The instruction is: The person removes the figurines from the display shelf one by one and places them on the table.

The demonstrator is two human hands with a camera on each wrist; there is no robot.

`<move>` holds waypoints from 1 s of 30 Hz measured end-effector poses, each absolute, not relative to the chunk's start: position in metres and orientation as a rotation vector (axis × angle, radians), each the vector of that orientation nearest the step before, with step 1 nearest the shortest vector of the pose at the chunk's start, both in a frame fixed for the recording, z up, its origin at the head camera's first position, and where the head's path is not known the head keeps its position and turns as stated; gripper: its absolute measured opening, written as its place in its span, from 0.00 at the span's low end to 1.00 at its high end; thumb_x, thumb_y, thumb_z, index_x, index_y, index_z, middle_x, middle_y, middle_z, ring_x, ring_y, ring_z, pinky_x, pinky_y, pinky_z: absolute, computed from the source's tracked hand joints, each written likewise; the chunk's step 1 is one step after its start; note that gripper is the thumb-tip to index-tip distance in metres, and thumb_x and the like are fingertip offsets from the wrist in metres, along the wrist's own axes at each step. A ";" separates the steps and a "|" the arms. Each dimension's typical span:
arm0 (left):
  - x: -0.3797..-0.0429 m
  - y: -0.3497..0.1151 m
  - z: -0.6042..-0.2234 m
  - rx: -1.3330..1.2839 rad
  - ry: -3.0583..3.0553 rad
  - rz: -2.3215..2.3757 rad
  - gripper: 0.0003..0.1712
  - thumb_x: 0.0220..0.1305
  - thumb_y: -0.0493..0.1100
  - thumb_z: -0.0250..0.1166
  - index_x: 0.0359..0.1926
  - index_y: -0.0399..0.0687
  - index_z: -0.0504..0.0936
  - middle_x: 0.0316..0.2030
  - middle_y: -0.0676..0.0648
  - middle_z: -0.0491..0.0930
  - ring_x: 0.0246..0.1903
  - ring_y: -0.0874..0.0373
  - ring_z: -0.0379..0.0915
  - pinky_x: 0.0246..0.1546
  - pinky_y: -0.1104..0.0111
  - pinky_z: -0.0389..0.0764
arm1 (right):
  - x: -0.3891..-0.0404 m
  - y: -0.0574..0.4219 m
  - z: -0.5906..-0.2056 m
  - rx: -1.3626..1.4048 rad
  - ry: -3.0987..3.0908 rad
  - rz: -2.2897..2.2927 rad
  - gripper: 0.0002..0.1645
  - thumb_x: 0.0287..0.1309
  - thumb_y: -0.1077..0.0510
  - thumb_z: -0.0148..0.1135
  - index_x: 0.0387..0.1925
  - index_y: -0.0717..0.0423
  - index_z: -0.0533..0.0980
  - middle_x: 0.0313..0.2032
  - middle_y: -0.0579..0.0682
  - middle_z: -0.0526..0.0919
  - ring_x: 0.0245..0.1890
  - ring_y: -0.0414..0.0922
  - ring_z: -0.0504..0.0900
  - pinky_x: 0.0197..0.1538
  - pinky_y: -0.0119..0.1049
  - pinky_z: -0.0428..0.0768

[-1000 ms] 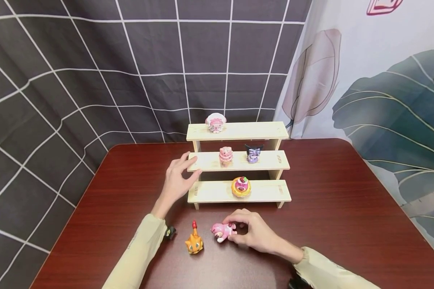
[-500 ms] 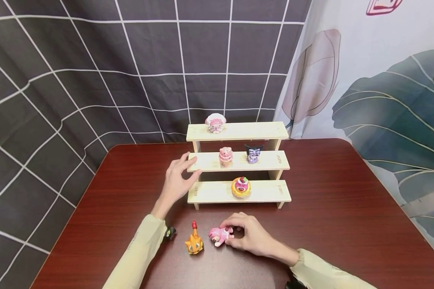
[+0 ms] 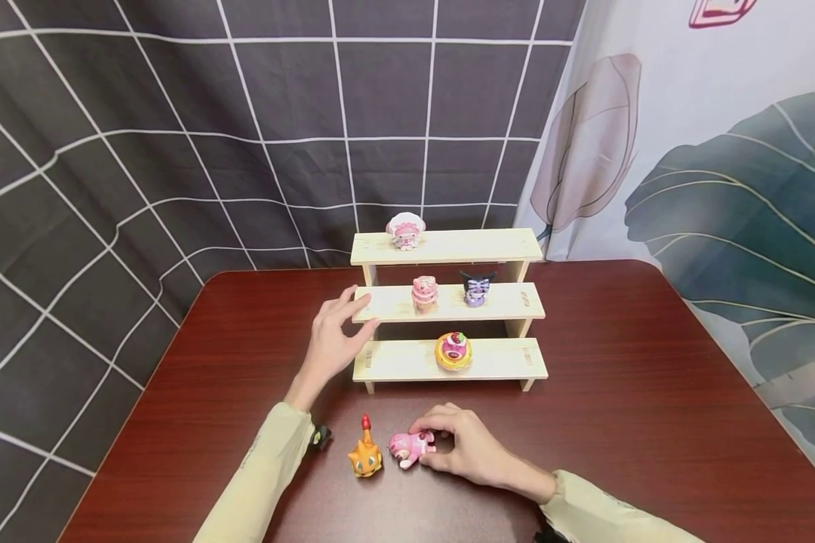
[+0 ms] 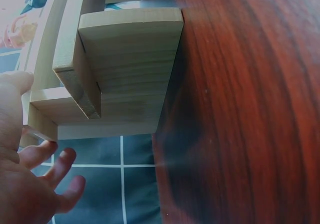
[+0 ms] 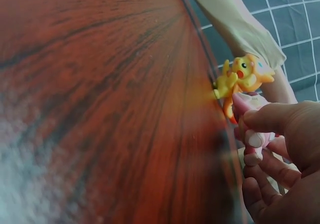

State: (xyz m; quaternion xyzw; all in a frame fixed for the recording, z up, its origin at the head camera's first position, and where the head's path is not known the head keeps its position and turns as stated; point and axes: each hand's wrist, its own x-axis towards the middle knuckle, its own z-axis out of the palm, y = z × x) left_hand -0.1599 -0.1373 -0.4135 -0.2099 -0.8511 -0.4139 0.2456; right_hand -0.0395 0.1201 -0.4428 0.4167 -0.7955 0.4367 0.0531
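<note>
Curtains [image 3: 292, 90] are hanging behind a red-brown table [image 3: 618, 362]. On it a three-tier shelf [image 3: 394, 364] is standing, with the left hand [image 3: 330, 339] gripping the middle board's left end between thumb and fingers. In front, the right hand [image 3: 472, 446] is pinching a small pink figure. An orange figure [image 3: 365, 458] is standing farther left. Between them the pink figure [image 3: 404, 446] is lying roughly sideways, head toward the orange one, the shelf rising behind; whether it is touching the table is unclear.
</note>
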 end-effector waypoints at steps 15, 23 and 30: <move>-0.160 -0.137 -0.414 -0.569 -2.333 -1.134 0.26 0.58 0.43 0.75 0.58 0.43 0.84 0.63 0.38 0.75 0.52 0.40 0.72 0.49 0.47 0.71 | -0.036 0.115 -0.447 1.250 -2.463 1.277 0.21 0.41 0.65 0.78 0.41 0.52 0.84 0.37 0.40 0.84 0.40 0.37 0.78 0.45 0.31 0.75; -0.158 -0.137 -0.413 -0.559 -2.341 -1.139 0.27 0.57 0.43 0.75 0.58 0.43 0.84 0.63 0.38 0.74 0.53 0.40 0.72 0.49 0.47 0.71 | -0.035 0.113 -0.449 1.251 -2.467 1.248 0.21 0.40 0.64 0.79 0.41 0.51 0.84 0.37 0.38 0.84 0.39 0.36 0.78 0.43 0.29 0.75; -0.159 -0.137 -0.413 -0.563 -2.334 -1.128 0.26 0.57 0.43 0.75 0.58 0.43 0.84 0.63 0.38 0.74 0.53 0.40 0.72 0.49 0.46 0.71 | -0.035 0.113 -0.448 1.259 -2.488 1.217 0.22 0.40 0.64 0.79 0.41 0.50 0.84 0.38 0.38 0.84 0.39 0.36 0.77 0.43 0.30 0.74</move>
